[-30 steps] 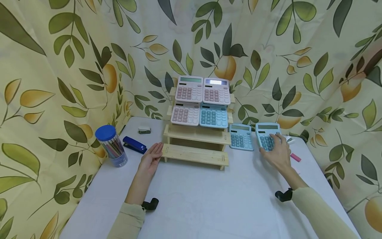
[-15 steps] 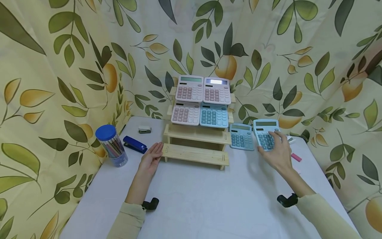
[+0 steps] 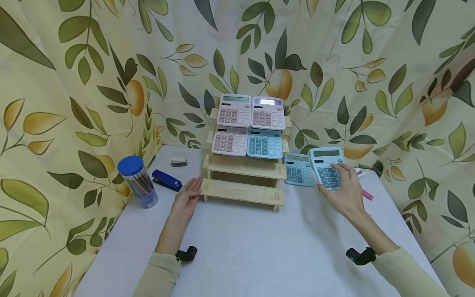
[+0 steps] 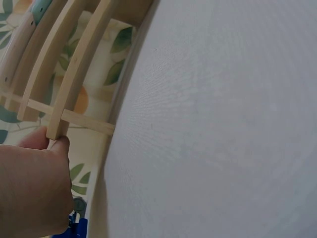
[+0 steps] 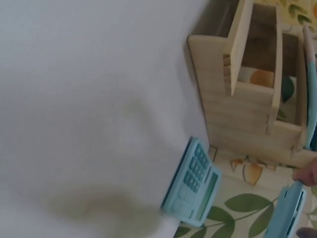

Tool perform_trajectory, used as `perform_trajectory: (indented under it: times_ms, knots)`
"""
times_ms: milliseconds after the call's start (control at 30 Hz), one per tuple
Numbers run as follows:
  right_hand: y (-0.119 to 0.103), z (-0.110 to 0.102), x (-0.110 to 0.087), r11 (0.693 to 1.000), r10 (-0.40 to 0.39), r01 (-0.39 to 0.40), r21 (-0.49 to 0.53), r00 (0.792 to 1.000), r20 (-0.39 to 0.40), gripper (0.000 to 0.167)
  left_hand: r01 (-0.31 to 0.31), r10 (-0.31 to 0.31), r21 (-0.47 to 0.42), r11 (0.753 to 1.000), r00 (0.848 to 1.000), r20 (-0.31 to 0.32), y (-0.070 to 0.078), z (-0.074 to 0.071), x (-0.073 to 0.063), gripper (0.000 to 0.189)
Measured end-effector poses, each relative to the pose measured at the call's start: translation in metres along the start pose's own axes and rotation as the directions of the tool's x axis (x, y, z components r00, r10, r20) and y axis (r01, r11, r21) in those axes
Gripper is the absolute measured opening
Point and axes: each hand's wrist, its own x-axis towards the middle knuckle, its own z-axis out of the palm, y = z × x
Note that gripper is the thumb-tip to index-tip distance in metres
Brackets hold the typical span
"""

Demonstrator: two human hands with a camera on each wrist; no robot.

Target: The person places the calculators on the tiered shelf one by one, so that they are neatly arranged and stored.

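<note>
- Blue calculator [image 3: 321,167] in the right hand [image 3: 346,193], keys facing up; it looks to be clear of the worktop [image 3: 245,251], since the right wrist view sets it against the leaf-printed curtain [image 3: 208,74]
- Right fingers spread about as wide as the calculator and bent round it, with the thumb at the lower left edge and the others over the right side; how hard they press I cannot tell
- Left hand [image 3: 186,199] at the left end of the lowest board of the wooden rack [image 3: 243,192]; the left wrist view shows its fingers nearly together, pinching that board end
- On the rack, two pink calculators [image 3: 233,110] stand side by side at the top, with a third pink one [image 3: 229,141] and a blue one [image 3: 265,143] on the tier below
- Another blue calculator [image 3: 298,169] lies on the worktop, between the rack and the one held
- My reading of the step: the calculator is picked up and in hand, not yet put anywhere, while the left hand steadies the rack
- As I judge it, the next move calls for a firm, level hold that clears the lying calculator, with the rack kept from shifting
</note>
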Motion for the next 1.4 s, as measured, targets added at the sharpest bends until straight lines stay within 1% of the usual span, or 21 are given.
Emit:
perform_trajectory:
  times_ms: [233,333,700,933,1400]
  knots:
    - [-0.017,-0.005,-0.011,1.0,-0.02,0.02,0.017,0.999,0.028,0.081,-0.003,0.003,0.013,1.0,1.0,0.009,0.001,-0.001,0.0,0.075]
    - [-0.023,-0.005,-0.016,1.0,-0.024,0.023,0.021,0.999,0.035,0.08,0.001,-0.001,0.001,1.0,1.0,-0.001,0.0,-0.001,0.0,0.075]
    - [-0.044,-0.009,-0.03,0.998,-0.061,0.059,0.039,0.997,0.057,0.077,0.008,-0.008,-0.011,1.0,1.0,0.005,-0.002,-0.003,0.001,0.076]
    - [-0.053,-0.006,-0.035,0.992,-0.117,0.114,0.058,0.991,0.064,0.074,0.004,-0.004,-0.016,1.0,1.0,0.003,-0.001,-0.002,0.002,0.075]
    - [-0.069,0.004,-0.041,0.982,-0.172,0.164,0.09,0.982,0.081,0.072,-0.002,0.002,-0.016,1.0,1.0,0.013,0.0,-0.002,-0.001,0.074]
